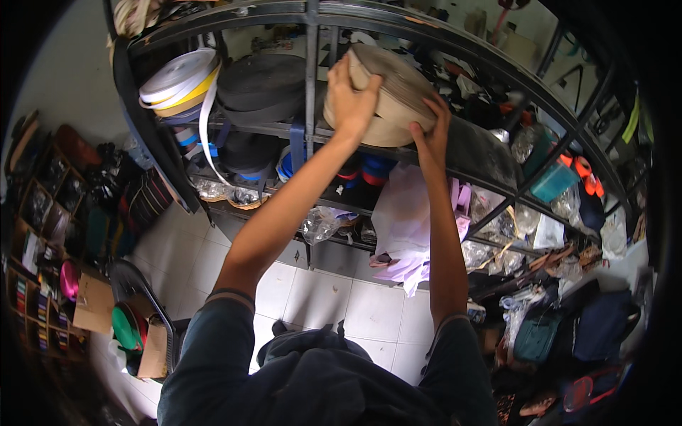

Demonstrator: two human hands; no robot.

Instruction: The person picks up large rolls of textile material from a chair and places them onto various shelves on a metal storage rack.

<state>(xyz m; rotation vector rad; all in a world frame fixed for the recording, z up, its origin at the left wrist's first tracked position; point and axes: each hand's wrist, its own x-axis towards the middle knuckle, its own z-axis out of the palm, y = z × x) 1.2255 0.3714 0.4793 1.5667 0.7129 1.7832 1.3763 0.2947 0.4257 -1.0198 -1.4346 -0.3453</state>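
On the upper shelf of a black metal rack sits a stack of wide beige webbing rolls [398,92]. The top roll looks slightly tilted over the one beneath. My left hand [353,101] is wrapped round its left side, thumb on the front and fingers reaching over the upper edge. At the right side, my right hand [433,131] grips the roll's edge, its thumb near the lower front. Whether the rolls are lifted off the shelf, I cannot tell. Just left of them, beyond an upright post, lie black webbing rolls [261,86].
White and yellow rolls [179,84] fill the rack's left end, a white strap [206,135] hanging down. Lilac plastic sheeting [405,213] spills from below. A teal container [554,181] and plastic bags crowd the right. A black chair [142,291] stands at lower left on the tiled floor [348,298].
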